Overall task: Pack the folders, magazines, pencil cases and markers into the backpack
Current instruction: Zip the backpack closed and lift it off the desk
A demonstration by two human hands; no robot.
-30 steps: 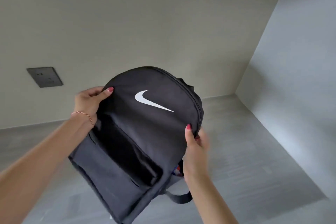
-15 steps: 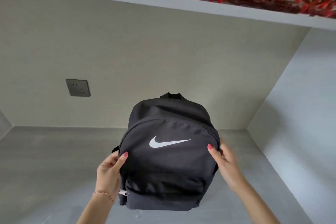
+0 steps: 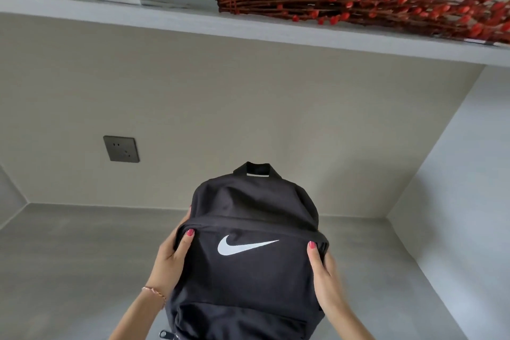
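A black backpack with a white swoosh logo stands upright in front of me, its zip closed and its top handle toward the wall. My left hand grips its left side, thumb on the front panel and fingers round the back. My right hand grips its right side the same way. No folders, magazines, pencil cases or markers are in view.
The bag is over a grey desk surface in an alcove with a beige back wall and a dark wall socket. A white shelf overhead carries a bundle of red-budded twigs. A grey side wall closes the right.
The backpack has gone from tilted to upright and now sits lower and nearer to me. Both hands have kept hold of its sides. My view has risen, showing the shelf.
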